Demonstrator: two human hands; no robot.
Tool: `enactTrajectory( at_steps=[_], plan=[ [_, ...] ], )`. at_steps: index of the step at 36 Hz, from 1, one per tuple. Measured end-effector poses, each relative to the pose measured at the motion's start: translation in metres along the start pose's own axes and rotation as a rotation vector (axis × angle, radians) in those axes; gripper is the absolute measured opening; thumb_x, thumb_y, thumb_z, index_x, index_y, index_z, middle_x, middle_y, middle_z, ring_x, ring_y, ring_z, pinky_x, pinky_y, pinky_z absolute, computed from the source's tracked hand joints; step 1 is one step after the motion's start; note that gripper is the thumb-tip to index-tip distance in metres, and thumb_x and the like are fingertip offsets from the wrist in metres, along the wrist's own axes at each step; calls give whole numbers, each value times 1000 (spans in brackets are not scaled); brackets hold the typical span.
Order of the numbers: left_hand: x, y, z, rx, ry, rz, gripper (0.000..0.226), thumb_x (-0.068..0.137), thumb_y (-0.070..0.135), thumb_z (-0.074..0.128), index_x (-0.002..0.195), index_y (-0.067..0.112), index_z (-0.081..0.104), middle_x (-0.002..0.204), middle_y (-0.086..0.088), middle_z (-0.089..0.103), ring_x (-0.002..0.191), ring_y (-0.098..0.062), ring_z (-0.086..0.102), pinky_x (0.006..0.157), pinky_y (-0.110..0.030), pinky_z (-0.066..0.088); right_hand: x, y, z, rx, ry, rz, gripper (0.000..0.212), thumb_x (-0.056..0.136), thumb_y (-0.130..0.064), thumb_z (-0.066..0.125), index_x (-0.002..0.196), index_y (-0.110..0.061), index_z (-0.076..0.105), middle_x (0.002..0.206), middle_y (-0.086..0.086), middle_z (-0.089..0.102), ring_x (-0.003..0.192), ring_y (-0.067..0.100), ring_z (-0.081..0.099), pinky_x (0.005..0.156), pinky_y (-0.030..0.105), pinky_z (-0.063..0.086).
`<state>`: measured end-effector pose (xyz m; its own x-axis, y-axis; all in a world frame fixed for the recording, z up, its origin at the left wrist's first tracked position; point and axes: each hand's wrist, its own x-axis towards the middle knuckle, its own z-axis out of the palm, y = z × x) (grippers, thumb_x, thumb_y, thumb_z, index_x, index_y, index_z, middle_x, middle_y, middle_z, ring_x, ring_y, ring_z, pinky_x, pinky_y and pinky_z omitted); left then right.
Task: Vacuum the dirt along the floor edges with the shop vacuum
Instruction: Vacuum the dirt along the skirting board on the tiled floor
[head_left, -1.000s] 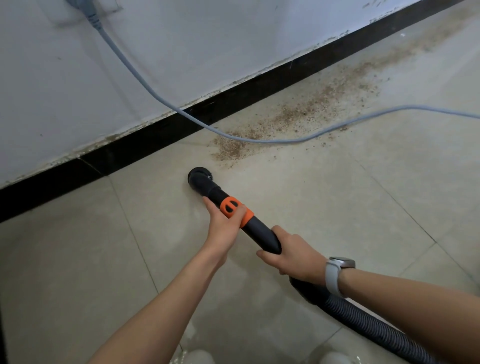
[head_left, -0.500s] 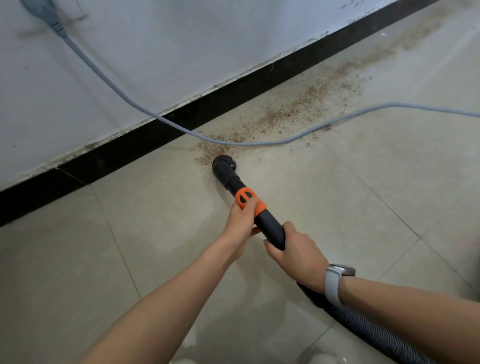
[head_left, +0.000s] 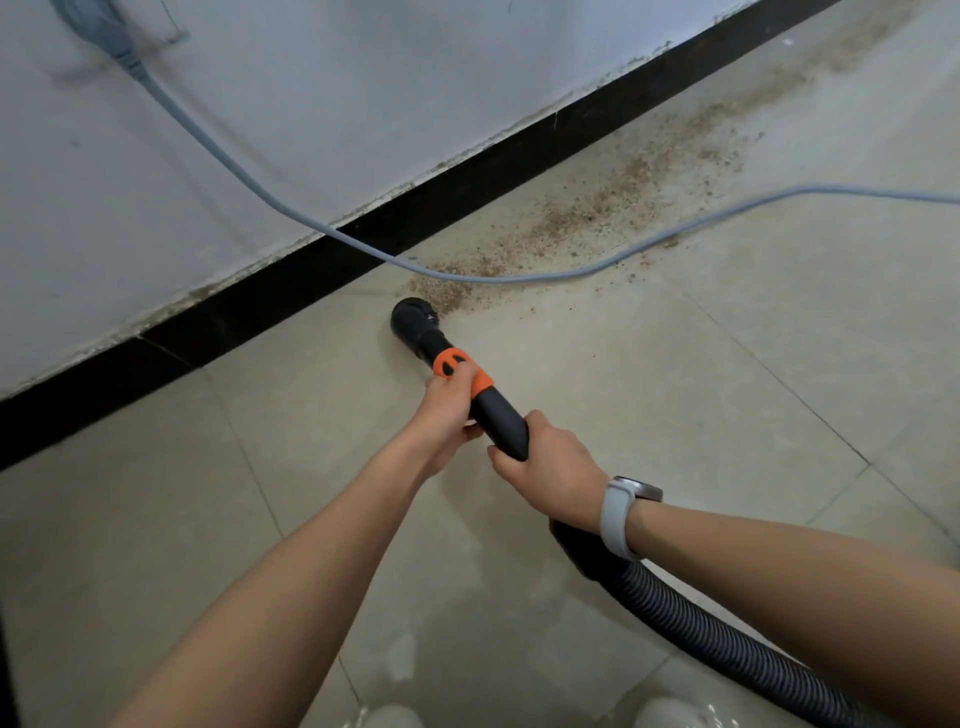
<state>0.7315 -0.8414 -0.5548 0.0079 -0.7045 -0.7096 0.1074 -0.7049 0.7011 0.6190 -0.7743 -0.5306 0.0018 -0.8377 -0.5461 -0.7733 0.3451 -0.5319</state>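
The dirt (head_left: 597, 218) is lying as a brown band on the floor (head_left: 727, 395) along the black baseboard (head_left: 467, 182), running from just past the nozzle away toward the floor's far right edge. The brush nozzle (head_left: 413, 322) is sitting at the near end of that band, just touching its first grains. The wand (head_left: 493, 415) is pointing from the hands up and left toward the wall, so the band's long axis is lying to the nozzle's right. The left hand (head_left: 447, 410) is the nearer one to the nozzle, its fingers curling round the orange collar (head_left: 460, 371); the right hand (head_left: 550, 467) is gripping the wand's rear where the ribbed hose (head_left: 701, 623) begins. A grey power cord (head_left: 519, 278) is trailing across the dirt, likely to snag a rightward sweep.
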Motion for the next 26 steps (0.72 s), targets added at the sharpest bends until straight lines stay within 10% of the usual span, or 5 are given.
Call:
enactTrajectory(
  at_steps=[13, 21, 26],
  plan=[
    [-3, -4, 38, 100, -186, -27, 23, 97, 27, 44, 115, 13, 41, 88, -3, 54, 80, -18, 54, 80, -37, 45, -15, 28, -7, 71, 134, 129, 33, 88, -46, 56, 96, -16, 44, 86, 7, 63, 76, 31, 65, 72, 43, 55],
    [-2, -3, -10, 72, -33, 45, 15, 99, 29, 44, 94, 16, 51, 94, -5, 60, 88, -20, 58, 83, -37, 46, 2, 1, -2, -97, 32, -24, 31, 91, -45, 53, 97, -18, 38, 83, 3, 54, 80, 32, 60, 65, 34, 45],
    [6, 7, -24, 103, 53, 24, 29, 101, 32, 42, 117, 8, 48, 105, -9, 61, 87, -18, 59, 78, -33, 49, 13, -18, 5, -62, -7, -57, 29, 92, -42, 53, 97, -17, 39, 85, 4, 55, 79, 31, 59, 69, 36, 48]
  ],
)
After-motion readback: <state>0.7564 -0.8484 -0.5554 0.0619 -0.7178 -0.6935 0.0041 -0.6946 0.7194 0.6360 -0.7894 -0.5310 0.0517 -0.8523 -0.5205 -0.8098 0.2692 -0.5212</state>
